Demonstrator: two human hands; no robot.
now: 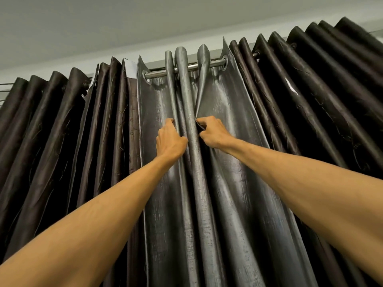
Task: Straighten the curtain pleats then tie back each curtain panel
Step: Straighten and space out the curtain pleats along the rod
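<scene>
A shiny grey curtain panel [228, 125] hangs by metal eyelets from a steel rod [159, 73] at the centre of the head view. Dark brown pleated panels hang on both sides, one to the left [51, 131] and one to the right [310, 96]. Both my arms reach up to the grey panel's middle pleats. My left hand [170, 139] grips a narrow fold, its fingers tucked into the fabric. My right hand [213, 131] pinches the edge of the neighbouring fold between thumb and curled fingers. One rounded pleat [192, 129] runs down between the two hands.
The grey ceiling [124, 27] lies close above the rod. A torn or folded white backing flap [129, 69] shows at the top of the left brown panel. A glossy patch [291, 87] marks the right brown panel. No tie-backs are in view.
</scene>
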